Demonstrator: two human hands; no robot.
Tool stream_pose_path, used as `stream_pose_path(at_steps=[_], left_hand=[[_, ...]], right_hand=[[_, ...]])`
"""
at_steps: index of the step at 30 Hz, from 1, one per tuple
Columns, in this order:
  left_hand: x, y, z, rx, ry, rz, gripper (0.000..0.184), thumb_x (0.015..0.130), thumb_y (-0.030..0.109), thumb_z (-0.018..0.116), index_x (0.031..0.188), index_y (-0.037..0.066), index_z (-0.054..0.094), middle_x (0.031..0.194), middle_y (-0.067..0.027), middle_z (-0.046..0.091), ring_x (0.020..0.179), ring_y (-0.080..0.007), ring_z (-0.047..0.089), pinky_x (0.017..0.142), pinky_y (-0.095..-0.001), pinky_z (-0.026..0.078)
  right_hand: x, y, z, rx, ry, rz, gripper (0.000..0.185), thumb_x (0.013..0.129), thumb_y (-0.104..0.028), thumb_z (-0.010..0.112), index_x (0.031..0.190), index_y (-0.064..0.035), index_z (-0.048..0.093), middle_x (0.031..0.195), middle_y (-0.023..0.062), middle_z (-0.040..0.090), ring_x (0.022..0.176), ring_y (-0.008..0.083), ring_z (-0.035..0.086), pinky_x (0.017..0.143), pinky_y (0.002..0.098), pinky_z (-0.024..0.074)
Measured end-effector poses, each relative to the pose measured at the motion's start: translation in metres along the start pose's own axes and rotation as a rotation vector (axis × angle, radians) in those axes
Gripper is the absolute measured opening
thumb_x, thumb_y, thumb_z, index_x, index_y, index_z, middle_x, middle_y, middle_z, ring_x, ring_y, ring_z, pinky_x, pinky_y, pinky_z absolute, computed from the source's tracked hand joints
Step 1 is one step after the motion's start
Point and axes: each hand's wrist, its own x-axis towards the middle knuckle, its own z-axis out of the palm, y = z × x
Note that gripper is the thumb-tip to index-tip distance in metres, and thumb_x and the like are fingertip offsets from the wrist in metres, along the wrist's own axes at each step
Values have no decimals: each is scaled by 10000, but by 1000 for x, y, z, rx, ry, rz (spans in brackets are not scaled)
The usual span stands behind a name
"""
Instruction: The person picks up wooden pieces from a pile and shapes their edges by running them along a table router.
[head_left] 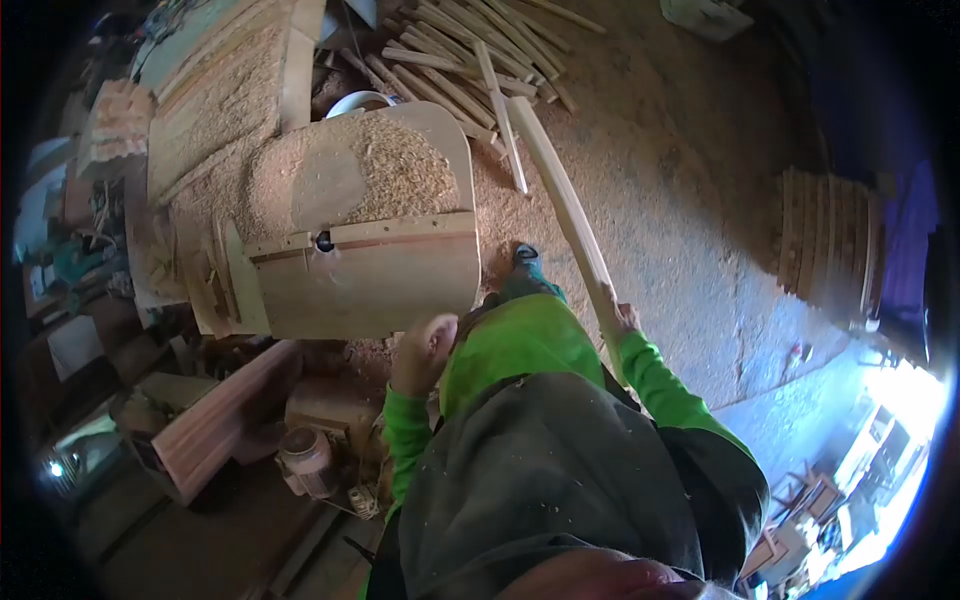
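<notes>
My right hand [627,318] is closed around the lower part of a long squared wooden beam [565,200], at my right side. The beam slants up and away over the floor, its far end close to a thin wooden strip [503,120]. Near the right front corner of the machine table [370,285] is my left hand [428,350], its fingers curled in with nothing visible in them. A wooden fence [400,230] crosses that table, with a dark round cutter opening [323,241] at it. Wood shavings [400,165] lie heaped behind the fence.
Several wooden lengths [450,60] are piled on the floor beyond the table. Stacked wooden pieces [825,235] stand at the right. A motor [307,462] and a reddish wooden beam [225,420] are at lower left. Sawdust covers parts of the floor [680,180].
</notes>
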Motion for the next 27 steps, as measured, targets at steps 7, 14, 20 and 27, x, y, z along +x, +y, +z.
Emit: stream_pose_path(at_steps=[7, 14, 20, 27], left_hand=[[-51, -21, -7, -16, 312, -269, 201, 931, 133, 587, 1072, -1, 639, 896, -145, 671, 711, -252, 661, 665, -351, 513], [-92, -44, 20, 55, 368, -445, 237, 932, 146, 593, 1104, -14, 618, 942, -154, 659, 746, -237, 654, 643, -335, 510], [-95, -37, 35, -87, 344, -517, 242, 914, 134, 625, 1103, -17, 618, 948, -164, 657, 736, -232, 649, 641, -321, 507], [-115, -54, 10, -79, 433, -528, 219, 927, 134, 601, 1081, -19, 625, 945, -160, 657, 741, -239, 643, 657, -338, 507]], right_hand=[[146, -91, 34, -348, 245, -346, 682, 852, -684, 480, 1004, -55, 694, 701, 211, 651, 662, 326, 657, 620, 445, 518], [210, -317, 35, -191, 422, -558, 536, 833, -474, 619, 1196, -81, 594, 948, 253, 668, 901, 435, 646, 819, 509, 509], [210, -407, 109, -29, 610, -1075, 355, 818, -325, 631, 1054, -61, 609, 1104, 259, 597, 940, 449, 606, 775, 519, 504], [235, -177, 140, -403, 412, -877, 289, 823, -320, 593, 946, -63, 642, 936, 214, 630, 886, 415, 595, 805, 518, 475]])
